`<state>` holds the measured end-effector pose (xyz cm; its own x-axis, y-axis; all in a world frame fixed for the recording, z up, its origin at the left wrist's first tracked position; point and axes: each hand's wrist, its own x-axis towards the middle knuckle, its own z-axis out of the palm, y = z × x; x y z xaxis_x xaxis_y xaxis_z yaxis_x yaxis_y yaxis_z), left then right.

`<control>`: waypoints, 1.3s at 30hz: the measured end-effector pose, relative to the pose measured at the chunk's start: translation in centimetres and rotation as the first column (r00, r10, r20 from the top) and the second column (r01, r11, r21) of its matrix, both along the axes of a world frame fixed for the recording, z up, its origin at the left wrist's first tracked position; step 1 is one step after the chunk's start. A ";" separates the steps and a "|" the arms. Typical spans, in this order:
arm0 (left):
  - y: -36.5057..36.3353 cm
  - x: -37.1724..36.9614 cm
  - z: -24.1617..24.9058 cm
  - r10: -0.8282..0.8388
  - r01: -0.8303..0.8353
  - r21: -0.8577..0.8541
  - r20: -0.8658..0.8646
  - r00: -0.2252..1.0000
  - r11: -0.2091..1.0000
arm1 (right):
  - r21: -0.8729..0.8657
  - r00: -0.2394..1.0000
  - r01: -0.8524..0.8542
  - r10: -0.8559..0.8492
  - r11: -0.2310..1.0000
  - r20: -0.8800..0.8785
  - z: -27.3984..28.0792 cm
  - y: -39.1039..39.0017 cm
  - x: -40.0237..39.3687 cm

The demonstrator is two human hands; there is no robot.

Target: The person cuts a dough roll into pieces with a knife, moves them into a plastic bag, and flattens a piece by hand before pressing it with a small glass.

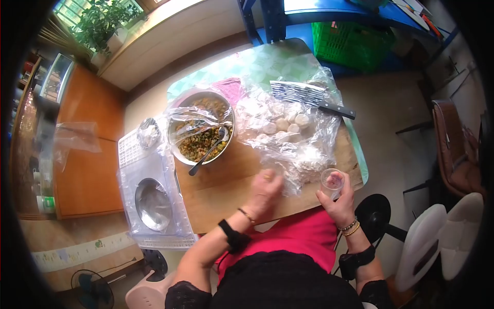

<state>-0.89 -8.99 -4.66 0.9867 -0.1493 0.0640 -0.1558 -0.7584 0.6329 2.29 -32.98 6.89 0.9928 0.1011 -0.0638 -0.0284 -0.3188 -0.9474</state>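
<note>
My right hand point(338, 202) is closed around a clear plastic cup point(331, 183) at the front right of the wooden board point(216, 193). My left hand point(266, 193), blurred by motion, is low over the board's front edge, beside a crumpled clear plastic sheet point(293, 177). Pale, floury dough pieces point(282, 124) lie in a group under and among that plastic. To their left stands a metal bowl point(175, 149) of chopped green and brown filling point(198, 141), partly covered by clear film. A dark-handled spoon point(208, 153) rests in it.
A knife point(337, 109) and a striped cloth point(296, 91) lie on the plastic at the back right. On the left, a plastic-covered white rack point(131, 177) bears a metal dish point(153, 204). Chairs point(421, 247) stand at the right; a green basket point(350, 46) sits at the back.
</note>
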 end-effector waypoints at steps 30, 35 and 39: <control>2.2 -4.3 8.9 0.166 -0.138 0.280 -0.080 0.983 0.950 | -0.064 0.997 -0.068 0.069 0.996 0.019 -0.2 0.3 -0.8; 2.8 -0.9 6.4 0.427 -0.367 0.400 -0.068 0.902 0.839 | -0.060 0.998 -0.070 0.070 0.996 -0.001 0.3 0.4 -0.9; -2.2 -0.3 6.6 0.229 -0.151 0.334 -0.208 0.951 0.930 | -0.089 0.997 -0.072 0.074 0.993 0.017 0.2 0.3 -1.0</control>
<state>-1.15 -11.16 1.93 0.9782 0.0684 -0.1960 0.1368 -0.9225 0.3610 1.26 -32.65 7.11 0.9842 0.1680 -0.0554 0.0171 -0.4021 -0.9154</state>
